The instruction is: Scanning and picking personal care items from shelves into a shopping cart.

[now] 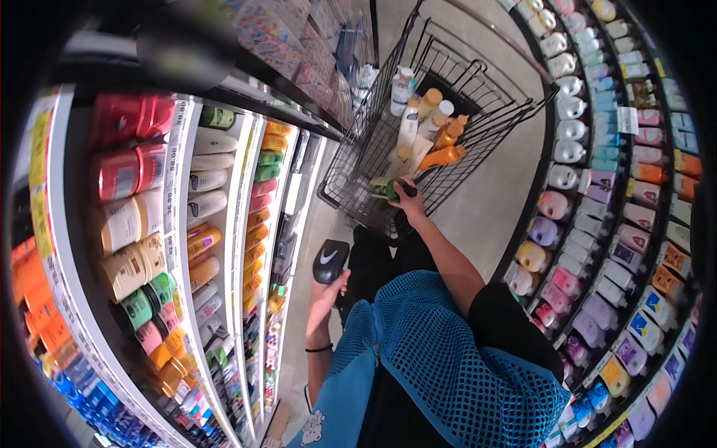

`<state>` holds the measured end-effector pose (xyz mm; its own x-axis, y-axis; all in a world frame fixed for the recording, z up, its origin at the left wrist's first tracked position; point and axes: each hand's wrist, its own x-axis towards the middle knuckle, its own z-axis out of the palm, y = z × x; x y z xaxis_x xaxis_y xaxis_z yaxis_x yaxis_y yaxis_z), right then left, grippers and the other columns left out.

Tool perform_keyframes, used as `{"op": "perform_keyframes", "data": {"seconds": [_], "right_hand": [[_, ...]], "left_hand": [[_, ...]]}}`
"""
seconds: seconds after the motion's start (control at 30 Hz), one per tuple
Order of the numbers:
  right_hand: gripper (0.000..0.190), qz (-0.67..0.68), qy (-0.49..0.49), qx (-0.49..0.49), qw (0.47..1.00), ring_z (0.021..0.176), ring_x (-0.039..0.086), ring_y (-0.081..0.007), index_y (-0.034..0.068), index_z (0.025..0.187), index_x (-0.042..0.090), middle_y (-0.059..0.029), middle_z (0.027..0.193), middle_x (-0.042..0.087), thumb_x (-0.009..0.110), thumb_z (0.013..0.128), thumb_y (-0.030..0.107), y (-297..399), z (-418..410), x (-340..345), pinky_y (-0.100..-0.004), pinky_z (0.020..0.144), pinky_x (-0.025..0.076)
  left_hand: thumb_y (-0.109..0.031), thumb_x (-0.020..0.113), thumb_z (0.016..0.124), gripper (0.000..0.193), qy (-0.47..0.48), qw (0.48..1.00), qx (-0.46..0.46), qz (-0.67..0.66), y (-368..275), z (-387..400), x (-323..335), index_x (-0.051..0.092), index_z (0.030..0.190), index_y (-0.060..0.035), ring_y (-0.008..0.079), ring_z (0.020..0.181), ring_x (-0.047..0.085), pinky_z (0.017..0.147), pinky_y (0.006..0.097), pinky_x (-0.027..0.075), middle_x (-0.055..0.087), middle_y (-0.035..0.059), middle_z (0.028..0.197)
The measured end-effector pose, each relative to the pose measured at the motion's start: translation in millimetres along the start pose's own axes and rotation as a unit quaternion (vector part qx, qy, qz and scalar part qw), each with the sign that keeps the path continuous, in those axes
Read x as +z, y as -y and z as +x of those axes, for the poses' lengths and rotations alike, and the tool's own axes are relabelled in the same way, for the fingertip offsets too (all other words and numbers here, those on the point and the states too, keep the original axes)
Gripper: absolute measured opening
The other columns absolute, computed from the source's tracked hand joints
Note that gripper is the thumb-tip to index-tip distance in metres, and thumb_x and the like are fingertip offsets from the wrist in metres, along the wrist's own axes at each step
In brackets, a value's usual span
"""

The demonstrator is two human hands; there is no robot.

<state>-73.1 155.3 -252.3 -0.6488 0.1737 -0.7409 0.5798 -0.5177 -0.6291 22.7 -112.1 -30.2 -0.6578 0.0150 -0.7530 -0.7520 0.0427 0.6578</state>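
Observation:
My right hand [409, 203] grips a green bottle [382, 188] with a dark cap, over the near end of a black wire shopping cart [465, 187]. Inside the cart lie and stand several bottles, among them a white pump bottle [401, 89], a white bottle [409, 122] and an orange bottle [441, 158]. Lower and to the left, my left hand [330, 285] holds a black handheld device [331, 262], seemingly a barcode scanner, beside the shelving. Its handle is mostly hidden by my fingers.
Lit shelves [178, 224] of hair-care jars and bottles run close along my left. A curved rack [518, 235] of pump bottles and refill packs lines the right side. Grey floor [482, 224] shows between cart and rack. A cardboard piece [278, 423] lies low at left.

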Motion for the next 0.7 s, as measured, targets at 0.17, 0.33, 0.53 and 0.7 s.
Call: {"op": "perform_keyframes", "data": {"seconds": [0.17, 0.33, 0.53, 0.7], "right_hand": [[0.039, -0.029, 0.101, -0.076, 0.992, 0.108, 0.065, -0.0295, 0.005, 0.129, 0.06, -0.0144, 0.128, 0.059, 0.054, 0.101, 0.03, 93.8, -77.8, -8.4, -0.0421, 0.075, 0.064], [0.048, 0.119, 0.184, -0.078, 0.973, 0.1, 0.068, -0.0264, 0.004, 0.126, 0.061, -0.0138, 0.118, 0.066, 0.046, 0.098, 0.041, 147.4, -116.8, -22.6, -0.0417, 0.064, 0.061], [0.054, 0.274, 0.216, -0.053, 0.936, 0.105, 0.066, -0.0267, 0.005, 0.126, 0.06, -0.0122, 0.12, 0.066, 0.045, 0.097, 0.048, 164.1, -115.4, -24.7, -0.0417, 0.075, 0.055], [0.06, 0.352, 0.165, -0.002, 0.921, 0.114, 0.061, -0.027, 0.008, 0.131, 0.058, -0.0107, 0.124, 0.064, 0.043, 0.096, 0.054, 180.8, -134.1, -3.1, -0.0418, 0.088, 0.052]], "left_hand": [[-0.011, 0.072, 0.088, 0.011, 0.014, 0.999, 0.05, -0.012, -22.5, 9.0, -13.0, 0.064, 0.093, -0.0039, 0.0101, 0.064, 0.057, 0.062, 0.0254, 0.043, 0.06, 0.0012, 0.074], [-0.014, 0.072, 0.087, 0.01, 0.063, 0.994, 0.086, 0.029, -55.0, 13.8, -2.7, 0.066, 0.09, -0.0058, 0.0107, 0.065, 0.057, 0.061, 0.0259, 0.041, 0.06, 0.0001, 0.071], [-0.006, 0.079, 0.082, 0.045, 0.169, 0.981, 0.062, 0.07, -88.0, 4.9, 33.7, 0.061, 0.123, -0.0049, 0.0101, 0.076, 0.059, 0.066, 0.0265, 0.047, 0.064, 0.0006, 0.093], [-0.011, 0.082, 0.082, 0.067, 0.208, 0.955, 0.123, 0.17, -111.2, -20.1, 56.4, 0.05, 0.142, -0.0041, 0.0102, 0.087, 0.061, 0.072, 0.0278, 0.052, 0.066, 0.0014, 0.108]]}}
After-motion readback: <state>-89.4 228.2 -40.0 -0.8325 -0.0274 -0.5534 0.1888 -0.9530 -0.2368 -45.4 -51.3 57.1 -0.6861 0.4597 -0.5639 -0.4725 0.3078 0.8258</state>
